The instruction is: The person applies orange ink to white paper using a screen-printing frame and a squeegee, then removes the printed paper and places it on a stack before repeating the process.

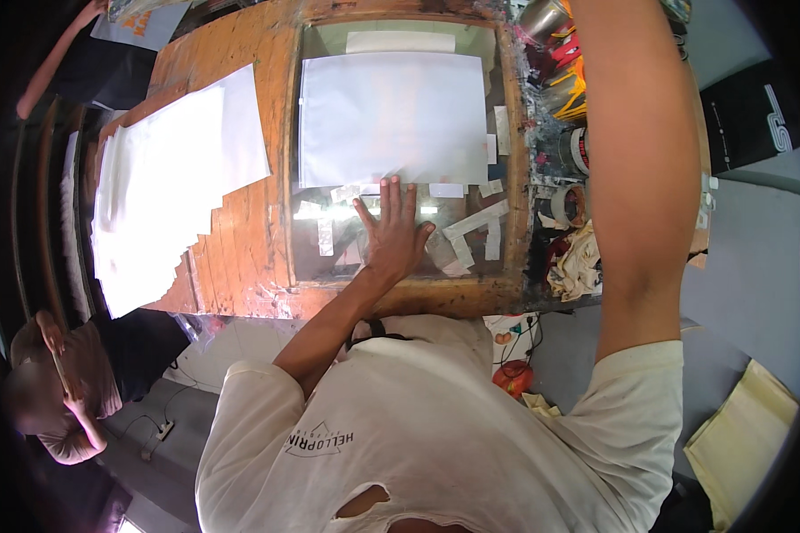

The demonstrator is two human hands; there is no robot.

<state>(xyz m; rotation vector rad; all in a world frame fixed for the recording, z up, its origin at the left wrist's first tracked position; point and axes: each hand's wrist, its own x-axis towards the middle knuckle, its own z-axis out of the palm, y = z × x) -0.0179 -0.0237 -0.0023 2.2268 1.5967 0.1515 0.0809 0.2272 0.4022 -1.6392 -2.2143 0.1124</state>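
My left hand [393, 233] lies flat with its fingers spread. The fingertips touch the near edge of a white sheet [391, 115], and the palm rests on a glass panel [307, 235] set into the wooden table. Strips of pale tape [477, 218] are stuck on the glass around the sheet. My right arm [642, 169] reaches far forward past the table's right side, and its hand is beyond the upper edge of the view. To the left, a fanned stack of white sheets [164, 191] lies on the table.
Along the table's right side are a metal can [542, 19], tape rolls [567, 204], yellow-orange cords [573, 93] and a crumpled cloth [578, 262]. One person [67, 382] is at lower left, another person's arm [52, 62] at upper left. Cables and a power strip [163, 432] lie on the floor.
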